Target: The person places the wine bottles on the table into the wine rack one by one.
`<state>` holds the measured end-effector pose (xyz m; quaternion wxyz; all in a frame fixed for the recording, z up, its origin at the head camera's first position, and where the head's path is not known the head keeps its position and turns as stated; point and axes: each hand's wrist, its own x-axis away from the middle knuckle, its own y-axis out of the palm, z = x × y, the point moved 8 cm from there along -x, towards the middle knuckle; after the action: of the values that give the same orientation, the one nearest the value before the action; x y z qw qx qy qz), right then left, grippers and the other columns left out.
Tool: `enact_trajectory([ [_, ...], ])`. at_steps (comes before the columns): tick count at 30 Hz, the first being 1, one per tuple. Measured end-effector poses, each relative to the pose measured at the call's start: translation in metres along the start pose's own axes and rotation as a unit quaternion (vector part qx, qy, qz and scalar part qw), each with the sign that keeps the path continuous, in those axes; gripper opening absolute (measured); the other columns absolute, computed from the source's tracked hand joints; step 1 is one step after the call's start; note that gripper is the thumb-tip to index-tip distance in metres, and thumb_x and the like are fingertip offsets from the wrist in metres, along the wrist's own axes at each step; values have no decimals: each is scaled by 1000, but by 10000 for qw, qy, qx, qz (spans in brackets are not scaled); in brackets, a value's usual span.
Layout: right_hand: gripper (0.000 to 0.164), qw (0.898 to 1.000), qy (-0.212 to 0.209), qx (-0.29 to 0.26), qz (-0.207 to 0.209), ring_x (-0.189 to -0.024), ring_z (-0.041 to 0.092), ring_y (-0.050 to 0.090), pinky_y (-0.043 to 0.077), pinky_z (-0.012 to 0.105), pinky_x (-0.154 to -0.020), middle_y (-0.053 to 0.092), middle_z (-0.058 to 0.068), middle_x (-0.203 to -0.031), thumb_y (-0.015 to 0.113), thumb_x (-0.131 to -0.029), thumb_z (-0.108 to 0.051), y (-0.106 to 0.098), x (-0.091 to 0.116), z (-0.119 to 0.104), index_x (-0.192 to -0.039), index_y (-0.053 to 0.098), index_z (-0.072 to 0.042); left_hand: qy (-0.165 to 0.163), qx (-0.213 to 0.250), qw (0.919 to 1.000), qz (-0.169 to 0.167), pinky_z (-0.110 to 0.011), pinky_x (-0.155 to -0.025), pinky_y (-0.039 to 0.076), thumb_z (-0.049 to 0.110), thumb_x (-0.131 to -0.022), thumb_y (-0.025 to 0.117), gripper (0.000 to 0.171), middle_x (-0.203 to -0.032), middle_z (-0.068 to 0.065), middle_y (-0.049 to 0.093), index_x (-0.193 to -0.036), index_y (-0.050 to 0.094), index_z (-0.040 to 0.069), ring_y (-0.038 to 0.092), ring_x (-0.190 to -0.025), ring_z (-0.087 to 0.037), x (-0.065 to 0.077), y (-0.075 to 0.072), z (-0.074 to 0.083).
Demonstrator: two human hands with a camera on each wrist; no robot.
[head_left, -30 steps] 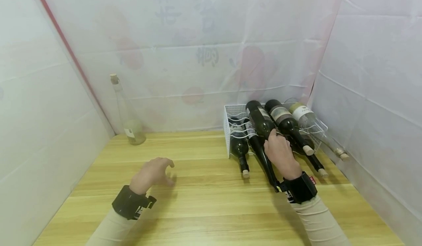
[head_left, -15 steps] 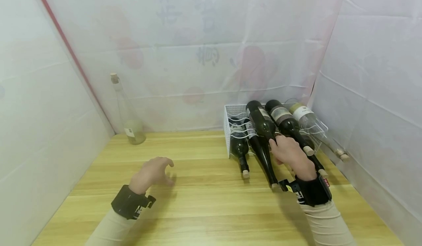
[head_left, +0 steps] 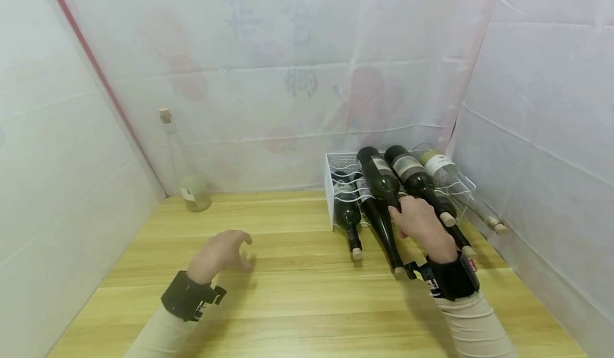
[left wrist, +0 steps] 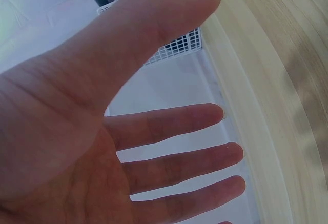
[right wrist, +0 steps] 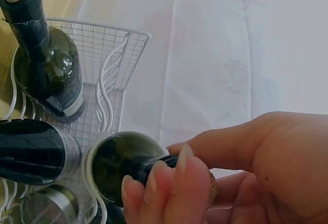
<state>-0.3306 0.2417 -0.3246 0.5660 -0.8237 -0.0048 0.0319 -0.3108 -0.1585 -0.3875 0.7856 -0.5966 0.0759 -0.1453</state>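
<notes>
My right hand (head_left: 422, 225) grips the neck of a dark green wine bottle (head_left: 376, 171) that lies on the upper level of a white wire rack (head_left: 330, 198). In the right wrist view, fingers and thumb curl round that neck, and a bit of cork (right wrist: 212, 189) shows past them. My left hand (head_left: 222, 254) is held over the table at left, holding nothing; the left wrist view shows its fingers (left wrist: 179, 160) straight and spread. Beside the gripped bottle lie another dark bottle (head_left: 408, 166) and a clear bottle (head_left: 448, 171), both corked, also on the upper level.
Below them in the rack lie a dark bottle (head_left: 347, 214) at the left end, a long-necked dark bottle (head_left: 381, 230) and another, partly hidden. A clear corked bottle (head_left: 194, 193) stands upright at the table's back left. White cloth walls (head_left: 249, 107) enclose the wooden table (head_left: 288, 304).
My right hand has shifted down and to the right, from the bottle's shoulder to its neck, and its fingers now wrap round it. The left hand stays in place.
</notes>
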Motion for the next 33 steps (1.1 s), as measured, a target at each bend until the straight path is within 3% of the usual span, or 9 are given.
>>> enact_trajectory([
  [7, 33, 9993, -54, 137, 350, -54, 17, 62, 54, 44, -66, 64, 5, -57, 57, -103, -25, -3, -1, -2, -105, 63, 7, 11, -46, 10000, -5, -62, -92, 56, 30, -69, 94, 65, -129, -18, 70, -123, 69, 5, 66, -114, -43, 0, 0, 1],
  [14, 49, 9985, -80, 206, 497, -54, 19, 63, 56, 57, -78, 67, 9, -64, 62, -101, -25, -5, 1, -6, -130, 56, 14, -12, -48, 10000, 7, -61, -91, 56, 31, -69, 94, 65, -129, -18, 70, -123, 69, 5, 66, -114, -42, 1, 0, -1],
  [17, 55, 9987, -49, 196, 462, -57, 21, 64, 56, 59, -83, 68, 12, -67, 61, -102, -27, -4, 1, -6, -136, 52, 15, -32, -49, 10000, -13, -61, -91, 56, 31, -68, 94, 65, -129, -18, 70, -123, 69, 6, 67, -113, -42, 0, 1, -2],
  [26, 53, 9999, -85, -113, -78, -60, 17, 63, 52, 51, -82, 64, 5, -57, 47, -108, -29, -3, 5, -3, -140, 48, 14, 6, -100, 9999, 4, -60, -88, 57, 32, -68, 95, 66, -129, -18, 70, -123, 69, 6, 67, -111, -41, 0, 2, -2],
  [33, 42, 9998, -67, -177, 35, -60, 15, 65, 52, 50, -81, 67, 3, -59, 51, -106, -22, -4, 4, -3, -131, 56, 12, 17, -113, 9999, 38, -61, -89, 56, 31, -68, 94, 65, -128, -18, 70, -122, 69, 6, 67, -113, -41, 0, 0, -1],
])
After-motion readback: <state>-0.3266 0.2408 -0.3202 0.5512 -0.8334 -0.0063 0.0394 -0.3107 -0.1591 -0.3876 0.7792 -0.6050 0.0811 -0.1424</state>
